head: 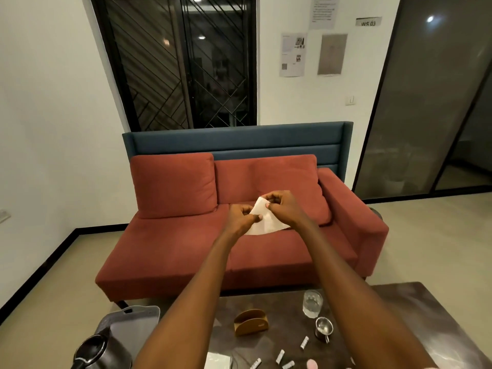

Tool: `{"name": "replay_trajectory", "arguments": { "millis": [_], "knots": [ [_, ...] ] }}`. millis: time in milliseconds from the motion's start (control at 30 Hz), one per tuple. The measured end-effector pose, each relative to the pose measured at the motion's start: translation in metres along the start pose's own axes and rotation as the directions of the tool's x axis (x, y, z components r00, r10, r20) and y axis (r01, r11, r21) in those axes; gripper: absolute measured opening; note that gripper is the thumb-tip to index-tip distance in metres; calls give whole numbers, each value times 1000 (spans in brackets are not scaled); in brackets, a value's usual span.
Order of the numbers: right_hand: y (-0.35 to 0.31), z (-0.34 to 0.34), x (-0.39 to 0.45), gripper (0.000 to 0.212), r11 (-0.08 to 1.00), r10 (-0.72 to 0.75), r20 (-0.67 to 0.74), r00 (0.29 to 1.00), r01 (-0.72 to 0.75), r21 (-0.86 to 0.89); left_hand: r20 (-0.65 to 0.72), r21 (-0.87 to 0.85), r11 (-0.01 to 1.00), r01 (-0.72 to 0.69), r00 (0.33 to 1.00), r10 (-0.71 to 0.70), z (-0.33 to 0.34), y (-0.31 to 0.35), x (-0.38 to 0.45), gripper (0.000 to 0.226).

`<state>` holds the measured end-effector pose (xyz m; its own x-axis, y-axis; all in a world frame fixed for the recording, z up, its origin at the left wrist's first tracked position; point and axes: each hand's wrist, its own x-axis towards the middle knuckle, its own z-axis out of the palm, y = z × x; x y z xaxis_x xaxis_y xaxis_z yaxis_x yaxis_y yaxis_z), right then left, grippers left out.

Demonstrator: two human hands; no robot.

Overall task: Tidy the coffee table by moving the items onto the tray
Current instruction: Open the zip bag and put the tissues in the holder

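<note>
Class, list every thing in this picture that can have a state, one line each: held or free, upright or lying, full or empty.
White paper napkin: held up, pinched by both hands.
Left hand: grip on napkin.
Right hand: grip on napkin.
Clear drinking glass: upright on dark coffee table.
Wooden napkin holder: upright, empty.
Small steel cup: upright.
White sachets: lying scattered.
Grey tray: holds black kettle.

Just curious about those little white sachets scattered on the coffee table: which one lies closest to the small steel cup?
The sachet lying farthest back, just left of the steel cup. The other sachets lie nearer the camera, toward the table's front edge.
</note>
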<state>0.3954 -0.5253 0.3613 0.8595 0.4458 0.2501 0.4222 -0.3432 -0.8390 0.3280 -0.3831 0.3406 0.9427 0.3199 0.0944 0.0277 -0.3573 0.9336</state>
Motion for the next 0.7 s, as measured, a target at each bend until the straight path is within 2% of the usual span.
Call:
{"name": "replay_trajectory", "arguments": {
  "millis": [67, 133, 233, 333, 500, 600, 633, 700],
  "knots": [
    [4, 3, -4, 20, 1000, -7, 26, 1000, 7, 8, -9, 33, 999, 14, 1000, -13, -4, -12, 0, 7],
    [10, 2, -8, 25, 1000, 11, 126, 992, -8, -19, -14, 13, 1000, 25, 1000, -25, -7, -22, 0, 8],
    [26, 4, -10, 30, 976, 100, 281, 955, -39, -212, -10, 1, 999, 42, 999, -42, -8, -37, 0, 12],
    [43, 12, -13, 20, 939, 155, 271, 950, -56, -340, 3, -13, 998, 67, 998, -67, -10, -54, -1, 14],
    [68, 32, -18, 6, 888, 228, 249, 941, -96, -449, 1, -11, 988, 156, 988, -156, -6, -89, -5, 12],
    [87, 48, -21, 30, 870, 263, 230, 937, -128, -476, -16, -32, 975, 218, 976, -219, 0, -112, -10, 13],
    [94, 54, -21, 30, 867, 272, 241, 932, -128, -482, -17, -30, 971, 236, 972, -236, 3, -120, -12, 14],
    [111, 66, -22, 8, 860, 294, 266, 918, -133, -493, -27, -23, 962, 271, 962, -272, 8, -137, -14, 16]
  ]
}}
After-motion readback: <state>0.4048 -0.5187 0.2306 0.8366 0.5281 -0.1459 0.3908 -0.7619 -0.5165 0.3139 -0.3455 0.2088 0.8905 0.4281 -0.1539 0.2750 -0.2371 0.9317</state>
